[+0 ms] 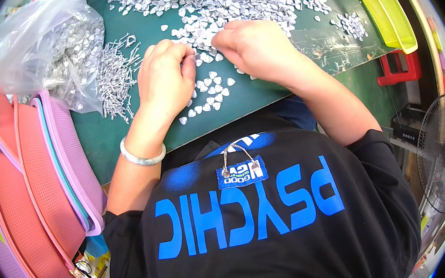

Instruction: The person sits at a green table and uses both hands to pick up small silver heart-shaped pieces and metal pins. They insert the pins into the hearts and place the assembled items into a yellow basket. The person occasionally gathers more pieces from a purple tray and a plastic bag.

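My left hand (164, 77), a pale bangle on its wrist, hovers over the green tabletop with fingers curled and thumb against the index finger. Across from it, my right hand (256, 46) is pinched at the near edge of a big heap of small silver heart-shaped pieces (252, 5). Whatever either pinch holds is too small or hidden to make out. Between and below the hands lies a loose cluster of silver hearts (212, 88). Just left of my left hand is a pile of thin silver pins (115, 77).
A clear plastic bag (69, 52) of silver pieces lies at the left. Stacked pink and purple baskets (47, 173) stand beside the table. At right are a yellow-green basket (382, 8), a small heap of hearts (352, 26), a red stool (402, 68) and a fan (441, 154).
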